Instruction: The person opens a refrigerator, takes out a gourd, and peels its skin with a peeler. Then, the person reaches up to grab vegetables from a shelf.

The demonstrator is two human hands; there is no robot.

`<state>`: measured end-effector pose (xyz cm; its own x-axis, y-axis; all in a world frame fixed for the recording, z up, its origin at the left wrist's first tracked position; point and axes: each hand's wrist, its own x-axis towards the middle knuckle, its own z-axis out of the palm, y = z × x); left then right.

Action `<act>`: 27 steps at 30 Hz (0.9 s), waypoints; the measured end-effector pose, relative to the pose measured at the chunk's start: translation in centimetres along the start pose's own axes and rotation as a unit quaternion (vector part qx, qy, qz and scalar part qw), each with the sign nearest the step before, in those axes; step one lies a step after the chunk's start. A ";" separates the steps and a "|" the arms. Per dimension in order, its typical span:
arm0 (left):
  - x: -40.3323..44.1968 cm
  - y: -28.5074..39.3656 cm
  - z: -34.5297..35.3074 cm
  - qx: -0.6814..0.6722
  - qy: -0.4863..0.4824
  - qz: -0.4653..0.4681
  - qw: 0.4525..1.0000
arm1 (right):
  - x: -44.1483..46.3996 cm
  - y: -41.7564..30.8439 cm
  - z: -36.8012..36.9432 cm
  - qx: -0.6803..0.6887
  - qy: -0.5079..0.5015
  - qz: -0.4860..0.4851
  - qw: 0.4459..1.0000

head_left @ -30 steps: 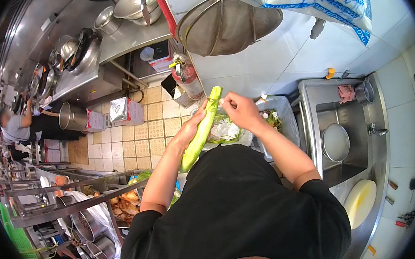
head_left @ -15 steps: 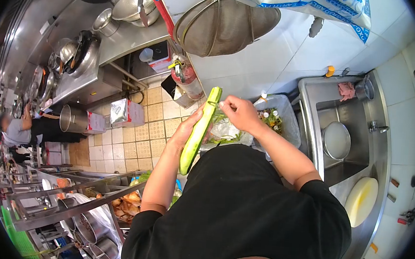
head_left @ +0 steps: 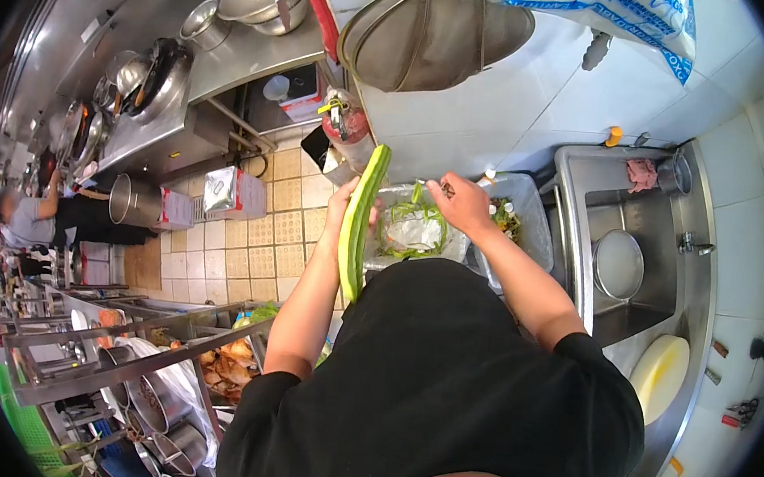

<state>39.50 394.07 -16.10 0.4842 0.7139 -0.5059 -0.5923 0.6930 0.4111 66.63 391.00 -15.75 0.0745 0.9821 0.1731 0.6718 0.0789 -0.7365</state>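
My left hand [head_left: 339,208] is wrapped around a long, partly peeled cucumber-like vegetable [head_left: 360,228], pale green with darker stripes, held lengthwise with its far end raised. To its right, my right hand [head_left: 464,205] is closed on a small dark tool [head_left: 447,190] that looks like a peeler, apart from the vegetable. A green strip of peel [head_left: 417,193] shows beside the tool. Below my hands is a lined bin [head_left: 455,244] with green peelings [head_left: 391,237] around clear plastic. Another container [head_left: 539,237] of food scraps stands just right of it.
A steel sink [head_left: 574,186] on the right holds a round metal pan [head_left: 619,264]; a round white board [head_left: 658,379] lies beside it. At left are a metal rack [head_left: 131,344] and a large pot [head_left: 132,199]. A fire extinguisher [head_left: 348,121] stands ahead. Another person [head_left: 33,220] is far left.
My right hand has drawn away from the vegetable to the right, with the tool. The vegetable has tilted more upright and shifted slightly left, in my left hand throughout.
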 end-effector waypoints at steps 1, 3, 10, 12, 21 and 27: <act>0.9 -0.6 -1.4 -0.024 -0.006 0.000 1.000 | 0.0 0.4 0.3 -0.072 -0.015 -0.017 0.997; 2.4 -0.9 -2.5 -0.051 -0.014 0.007 0.999 | -0.6 0.6 0.4 -0.054 0.030 -0.062 0.996; 0.9 -4.8 -1.4 -0.126 0.111 -0.013 0.986 | -2.1 -1.3 -0.7 0.069 0.022 -0.025 0.997; 0.4 -5.1 -1.3 -0.083 0.041 -0.052 0.994 | -2.3 -2.0 -1.4 0.177 -0.122 -0.031 0.976; 2.4 -3.1 2.0 -0.028 0.071 -0.019 0.997 | -3.5 -9.5 -3.9 0.079 -0.351 -0.136 0.923; 3.0 -2.7 3.1 0.012 0.069 -0.003 0.998 | -3.5 -10.6 -4.5 0.018 -0.295 -0.189 0.937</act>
<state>44.54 394.68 -16.38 0.3935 0.6899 -0.6076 -0.5735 0.7008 0.4242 62.62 385.93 -5.62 -0.5903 0.8060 0.0432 0.5416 0.4352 -0.7192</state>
